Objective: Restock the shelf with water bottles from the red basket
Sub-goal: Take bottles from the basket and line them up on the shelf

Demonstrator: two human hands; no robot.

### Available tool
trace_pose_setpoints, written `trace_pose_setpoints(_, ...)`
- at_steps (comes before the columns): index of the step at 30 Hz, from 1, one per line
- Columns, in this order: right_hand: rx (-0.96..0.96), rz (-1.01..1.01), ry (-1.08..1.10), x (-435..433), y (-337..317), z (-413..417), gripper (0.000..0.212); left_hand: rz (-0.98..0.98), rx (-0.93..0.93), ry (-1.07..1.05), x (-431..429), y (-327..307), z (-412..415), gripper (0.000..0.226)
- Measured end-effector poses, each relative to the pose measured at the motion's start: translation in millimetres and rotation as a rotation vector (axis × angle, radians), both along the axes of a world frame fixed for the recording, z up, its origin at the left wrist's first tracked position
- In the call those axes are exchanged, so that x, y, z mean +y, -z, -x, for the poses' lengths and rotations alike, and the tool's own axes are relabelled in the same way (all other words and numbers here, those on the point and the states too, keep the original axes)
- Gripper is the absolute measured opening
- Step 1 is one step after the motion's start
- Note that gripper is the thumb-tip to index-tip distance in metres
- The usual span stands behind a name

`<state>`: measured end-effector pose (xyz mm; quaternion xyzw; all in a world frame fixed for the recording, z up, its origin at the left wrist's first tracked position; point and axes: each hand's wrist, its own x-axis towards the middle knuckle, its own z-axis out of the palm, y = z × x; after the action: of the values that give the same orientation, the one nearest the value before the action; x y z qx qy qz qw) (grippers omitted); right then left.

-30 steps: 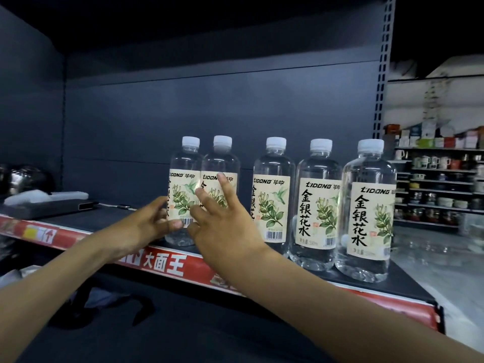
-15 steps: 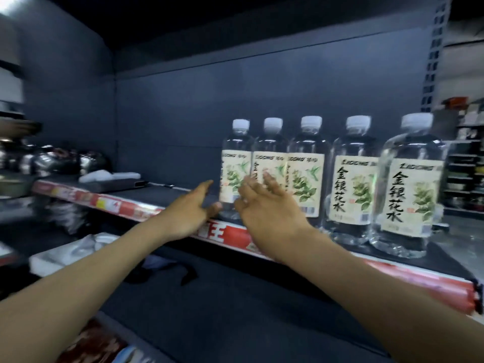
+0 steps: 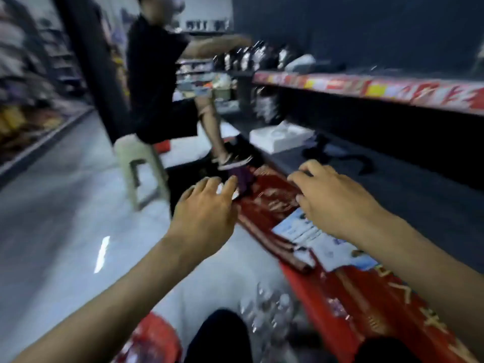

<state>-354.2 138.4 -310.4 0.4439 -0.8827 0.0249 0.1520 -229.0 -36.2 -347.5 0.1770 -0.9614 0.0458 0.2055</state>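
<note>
The view is blurred by motion. My left hand (image 3: 207,208) and my right hand (image 3: 332,197) both hover empty in mid-air, fingers loosely spread, above the front edge of a lower dark shelf (image 3: 408,195). Far below, near the bottom of the view, several clear water bottles (image 3: 269,310) stand on the floor, and a red basket (image 3: 152,339) shows at the bottom left of them. The shelf (image 3: 372,87) with the red price strip runs across the upper right; the bottles placed on it are out of view.
Another person in dark clothes (image 3: 159,82) sits on a pale stool (image 3: 141,169) in the aisle ahead, reaching to the shelf. A white box (image 3: 280,137) lies on the lower shelf. Red banners and paper leaflets (image 3: 309,231) cover the shelf fronts. Grey floor stretches left.
The view has swung left and down, away from the row of bottles. Both hands have come off the bottles on the shelf and now hang empty over the lower shelf edge.
</note>
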Motion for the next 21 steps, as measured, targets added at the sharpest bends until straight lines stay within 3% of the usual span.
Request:
trace_pose_setpoints(6,-0.208,-0.027,-0.353,-103,88,-103,0.032,-0.309,-0.176,-0.453,-54,97,-175,0.056)
trace_pose_setpoints(13,-0.534,-0.139,-0.585,-188,196,-236,0.033,-0.700,-0.194,-0.902,-70,216,-356,0.056)
trace_pose_setpoints(18,-0.734,-0.340,-0.674,-220,287,-315,0.027,-1.063,0.014,-1.179,-60,292,-432,0.036)
trace_pose_setpoints(21,-0.815,-0.523,-0.671,-225,327,-348,0.027,-1.368,0.280,-1.259,-46,326,-446,0.040)
